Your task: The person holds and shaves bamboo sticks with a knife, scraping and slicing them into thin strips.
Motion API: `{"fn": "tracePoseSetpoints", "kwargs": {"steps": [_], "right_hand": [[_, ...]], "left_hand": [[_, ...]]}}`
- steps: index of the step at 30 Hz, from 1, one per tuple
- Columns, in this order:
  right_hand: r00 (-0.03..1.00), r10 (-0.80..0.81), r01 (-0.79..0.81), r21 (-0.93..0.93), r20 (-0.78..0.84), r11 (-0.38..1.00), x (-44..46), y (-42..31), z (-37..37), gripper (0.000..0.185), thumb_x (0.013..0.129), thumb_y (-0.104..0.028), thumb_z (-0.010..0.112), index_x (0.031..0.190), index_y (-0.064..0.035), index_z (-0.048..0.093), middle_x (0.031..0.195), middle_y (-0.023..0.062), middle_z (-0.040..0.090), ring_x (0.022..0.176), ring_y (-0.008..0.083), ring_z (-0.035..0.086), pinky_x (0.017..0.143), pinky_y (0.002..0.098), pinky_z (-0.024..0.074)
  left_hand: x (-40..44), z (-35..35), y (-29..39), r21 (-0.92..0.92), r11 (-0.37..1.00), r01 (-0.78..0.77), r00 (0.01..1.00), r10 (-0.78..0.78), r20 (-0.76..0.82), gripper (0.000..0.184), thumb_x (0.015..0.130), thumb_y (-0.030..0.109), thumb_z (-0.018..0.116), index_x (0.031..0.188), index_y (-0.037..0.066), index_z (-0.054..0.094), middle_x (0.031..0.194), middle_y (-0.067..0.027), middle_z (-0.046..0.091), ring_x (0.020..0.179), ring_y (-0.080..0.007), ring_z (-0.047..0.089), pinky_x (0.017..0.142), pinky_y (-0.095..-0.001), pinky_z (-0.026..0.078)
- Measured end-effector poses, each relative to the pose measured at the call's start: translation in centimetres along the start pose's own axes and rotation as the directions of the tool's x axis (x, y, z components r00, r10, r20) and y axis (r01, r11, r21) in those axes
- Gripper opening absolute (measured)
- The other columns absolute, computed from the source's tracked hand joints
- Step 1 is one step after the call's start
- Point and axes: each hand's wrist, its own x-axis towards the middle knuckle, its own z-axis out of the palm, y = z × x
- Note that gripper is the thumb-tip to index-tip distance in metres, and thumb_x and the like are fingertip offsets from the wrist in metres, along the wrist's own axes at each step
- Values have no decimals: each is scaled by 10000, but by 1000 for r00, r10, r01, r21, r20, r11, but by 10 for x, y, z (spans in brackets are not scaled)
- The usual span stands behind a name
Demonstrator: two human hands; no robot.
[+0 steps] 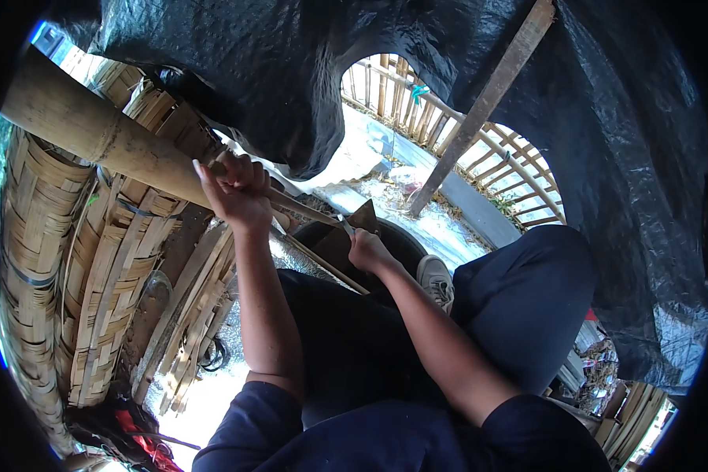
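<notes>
My left hand point(240, 189) is closed, its fingers wrapped round a thin wooden stick point(303, 208) that slants down to the right. Farther along, my right hand point(370, 252) is pinched at the stick's far end, on a short, shiny, blade-like piece point(345, 226); its exact kind is too small to tell. Just beyond the right hand stands a brown pointed piece point(363, 219), over a dark round container point(405, 250) between my legs. A thick bamboo pole point(114, 138) runs from the upper left to behind my left hand.
Woven bamboo rolls point(39, 228) and split strips point(193, 330) are stacked at my left. Black plastic sheeting point(220, 55) hangs overhead and at right. A wooden post point(484, 106) slants down ahead, before a bamboo fence point(519, 169). My shoe point(435, 282) is near the container.
</notes>
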Motion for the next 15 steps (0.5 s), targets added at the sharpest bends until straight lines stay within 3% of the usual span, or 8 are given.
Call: {"fn": "tracePoseSetpoints", "kwargs": {"steps": [2,5,7,9,12,14,15], "right_hand": [[1000,17,-18,18,17,1000,2,1,1,284,973,-207,376,947,32,527,795,292,626,671,406,644,631,487,507],[1000,-19,19,-2,15,1000,5,13,13,285,972,-213,380,959,31,526,799,289,627,664,401,645,615,479,509],[992,-102,101,-18,-80,995,6,15,16,285,972,-214,383,969,34,525,799,291,626,661,402,644,604,478,505],[999,-37,39,39,-34,998,5,14,14,285,972,-214,384,969,33,526,807,291,628,678,404,645,614,479,504],[1000,26,-26,92,2,995,6,5,6,288,973,-215,384,965,34,529,817,288,631,701,407,647,632,485,501],[999,46,-46,99,1,994,5,9,8,291,973,-216,383,962,35,530,819,285,632,705,408,647,640,489,498],[999,15,-11,79,-41,997,9,12,9,292,973,-217,382,966,34,531,818,280,634,705,400,650,634,488,499]], "left_hand": [[3,-10,3,-20,1000,3,1000,-3,9,526,963,556,316,630,152,281,553,45,221,481,-86,146,450,-271,132],[4,-19,3,6,1000,-7,993,8,-116,533,960,573,288,631,154,279,533,52,205,465,-88,136,432,-274,132],[5,-17,3,30,999,-24,993,28,-115,531,964,569,282,634,153,280,535,53,210,469,-85,139,433,-268,135],[3,-15,1,57,998,-33,992,39,-117,528,967,566,276,637,153,281,537,54,215,474,-82,141,433,-263,139],[5,-13,-7,91,993,-76,993,84,-85,552,949,622,311,664,150,295,556,51,224,483,-76,159,437,-258,143],[4,-17,-14,67,995,-67,996,63,61,557,903,661,378,696,146,331,584,48,232,487,-70,178,439,-251,145],[5,-12,-14,69,995,-68,996,64,61,557,903,661,378,696,146,331,584,48,232,487,-70,178,439,-251,145]]}}
